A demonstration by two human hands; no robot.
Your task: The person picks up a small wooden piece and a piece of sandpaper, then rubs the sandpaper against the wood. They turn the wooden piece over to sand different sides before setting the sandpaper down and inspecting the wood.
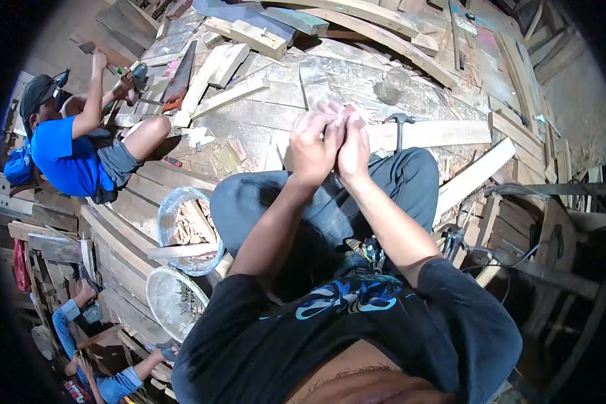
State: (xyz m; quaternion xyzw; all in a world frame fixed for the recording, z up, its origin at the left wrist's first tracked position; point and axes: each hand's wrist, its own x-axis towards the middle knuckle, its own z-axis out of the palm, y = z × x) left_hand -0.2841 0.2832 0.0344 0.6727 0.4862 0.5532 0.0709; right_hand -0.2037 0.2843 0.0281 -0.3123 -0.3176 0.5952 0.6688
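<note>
My left hand [314,147] and my right hand [352,147] are pressed together above my lap. Both have curled fingers, and the fingertips are partly smeared by motion. Whatever lies between the palms, if anything, is hidden. Just right of them, a claw hammer [400,120] rests with its head on a pale wooden board [454,133] and its handle pointing toward my knee. That board runs from beside my hands out to the right.
A co-worker in a blue shirt [64,151] sits at left, holding up a hammer. Beside my knee stand a clear bucket of wood scraps [170,214] and a bucket of nails [160,289]. A handsaw [178,84] and loose timber [232,94] lie ahead; cables [512,192] hang at right.
</note>
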